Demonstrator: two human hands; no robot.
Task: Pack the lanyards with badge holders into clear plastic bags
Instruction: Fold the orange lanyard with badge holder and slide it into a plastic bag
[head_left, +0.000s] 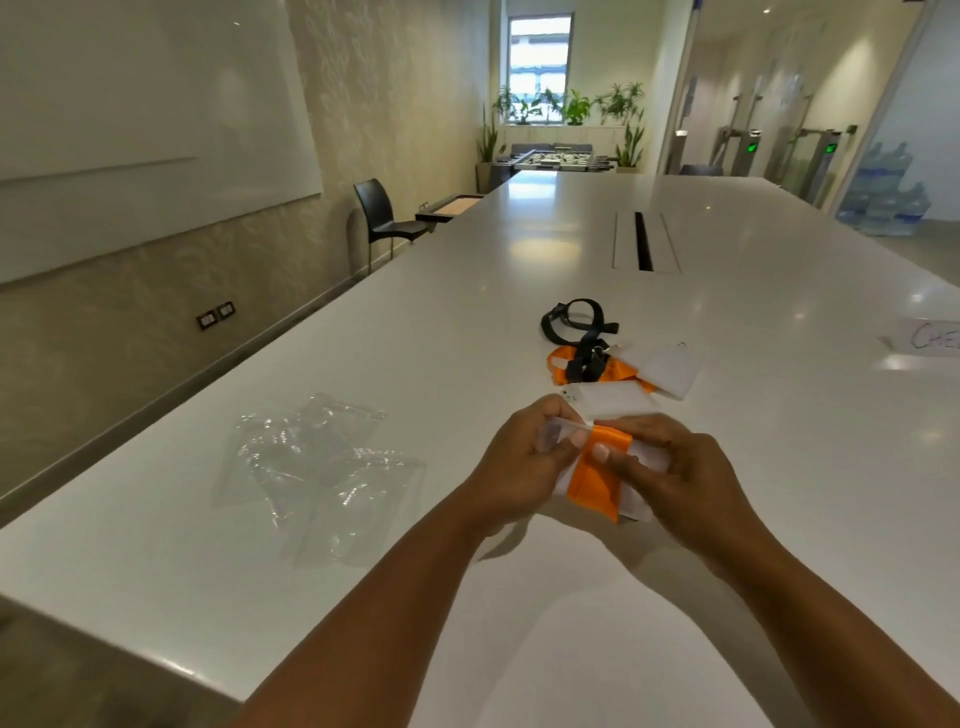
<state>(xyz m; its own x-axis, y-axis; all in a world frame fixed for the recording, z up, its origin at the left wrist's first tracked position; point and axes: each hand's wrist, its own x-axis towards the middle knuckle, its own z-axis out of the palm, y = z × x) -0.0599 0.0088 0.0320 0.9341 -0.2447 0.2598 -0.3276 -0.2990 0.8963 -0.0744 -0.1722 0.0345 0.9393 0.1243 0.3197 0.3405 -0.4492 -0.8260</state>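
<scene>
Holding an orange strap (597, 475) wrapped round a clear badge holder (644, 457), both hands sit close together over the near middle of the white table (467, 597). The left hand (524, 467) pinches the left end of the holder with thumb and fingers. The right hand (675, 478) presses its thumb on the orange strap and curls its fingers behind the bundle. Both hands are closed on the same bundle, just above the table.

The clear bags (317, 467) lie in a messy pile to the left, well apart from the hands. No bag is picked up yet, so this bundle is not packed.

A bit farther away lie a black strap (579, 325), another orange strap (563, 361) and two more badge holders (667, 371), all touching in a heap.

What could go wrong: if one thumb lifts to reach for a bag, the slippery strap may spring loose and unwind. The bags are thin and stuck together, so two may come up at once. The bundle may be too fat and catch on the bag's mouth.
</scene>
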